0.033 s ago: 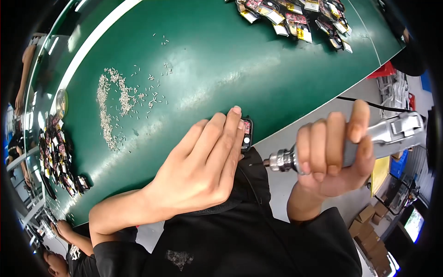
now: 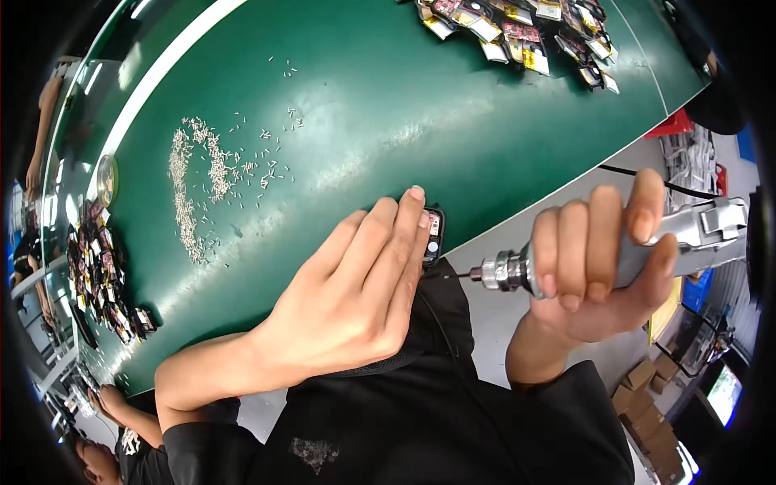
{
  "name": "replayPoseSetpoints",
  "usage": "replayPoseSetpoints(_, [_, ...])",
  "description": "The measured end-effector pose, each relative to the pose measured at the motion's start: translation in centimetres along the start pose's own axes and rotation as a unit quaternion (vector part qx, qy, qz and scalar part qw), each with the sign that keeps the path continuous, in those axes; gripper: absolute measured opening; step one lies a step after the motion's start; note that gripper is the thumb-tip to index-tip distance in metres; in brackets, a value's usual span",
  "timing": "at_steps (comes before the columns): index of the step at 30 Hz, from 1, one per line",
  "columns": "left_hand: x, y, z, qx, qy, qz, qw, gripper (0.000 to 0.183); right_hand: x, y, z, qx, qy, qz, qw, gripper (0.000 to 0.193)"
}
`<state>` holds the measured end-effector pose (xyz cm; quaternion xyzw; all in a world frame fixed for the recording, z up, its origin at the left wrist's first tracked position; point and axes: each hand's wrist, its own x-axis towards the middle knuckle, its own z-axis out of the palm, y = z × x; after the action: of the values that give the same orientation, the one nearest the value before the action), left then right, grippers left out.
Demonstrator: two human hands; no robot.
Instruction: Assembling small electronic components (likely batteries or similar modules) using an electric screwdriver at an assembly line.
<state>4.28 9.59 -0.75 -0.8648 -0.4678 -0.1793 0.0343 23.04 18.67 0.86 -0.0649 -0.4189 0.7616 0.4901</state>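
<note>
**Black case (image 2: 434,246) at my left grip (image 2: 352,291)**

Fingers together, it covers the case's left side; whether pinching, I cannot tell. My right grip (image 2: 598,271) wraps the driver (image 2: 506,271), bit (image 2: 461,276) near the case's lower right. Left of the case, metal pins (image 2: 217,171) litter the bench (image 2: 364,105).

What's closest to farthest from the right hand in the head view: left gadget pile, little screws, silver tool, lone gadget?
1. Silver tool, in the right hand
2. Lone gadget, by the left hand
3. Little screws, farther left
4. Left gadget pile, leftmost
</note>
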Motion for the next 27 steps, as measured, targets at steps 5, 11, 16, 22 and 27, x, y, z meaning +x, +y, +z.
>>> replayPoseSetpoints(5, [-0.4, 0.0, 0.1, 0.024, -0.004, 0.006, 1.0, 0.04, 2.5, 0.3, -0.4, -0.02, -0.038, 0.002, 0.999, 0.03])
replayPoseSetpoints(11, [-0.4, 0.0, 0.1, 0.021, -0.004, -0.001, 1.0, 0.037, 2.9, 1.6, -0.6, -0.038, -0.028, 0.0, 0.999, 0.032])
replayPoseSetpoints(16, [-0.3, -0.3, 0.0, 0.015, -0.003, -0.004, 1.0, 0.037, 3.2, 1.7, -0.4, -0.061, -0.019, 0.006, 0.998, 0.031])
replayPoseSetpoints(22, [0.0, -0.5, 0.3, -0.005, 0.006, -0.009, 1.0, 0.038, 3.4, 1.6, -0.5, -0.065, -0.028, 0.017, 0.997, 0.029])
replayPoseSetpoints(27, [0.0, -0.1, -0.4, -0.025, 0.001, -0.014, 1.0, 0.036, 3.1, 1.3, -0.5, -0.065, -0.037, 0.002, 0.997, 0.028])
